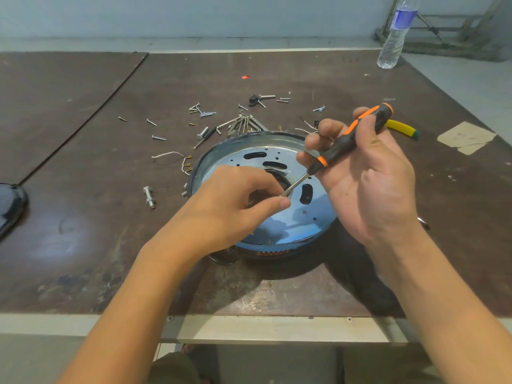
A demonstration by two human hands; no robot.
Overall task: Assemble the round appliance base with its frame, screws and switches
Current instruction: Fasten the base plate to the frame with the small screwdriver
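Observation:
The round appliance base (288, 220), a shiny metal dish with slots and small holes, lies on the brown table in front of me. My right hand (368, 176) grips a black and orange screwdriver (346, 142), its shaft slanting down to the middle of the base. My left hand (235, 200) hovers over the base's centre, thumb and fingers pinching something small at the screwdriver's tip; what it is stays hidden. Loose screws (202, 112) lie scattered behind the base.
A bundle of hex keys (243, 123), a bolt with nut (149, 196), white wires (169, 156) and a yellow-handled tool (401, 128) lie around the base. A water bottle (396, 34) stands far right. A dark object (11, 206) sits at the left edge.

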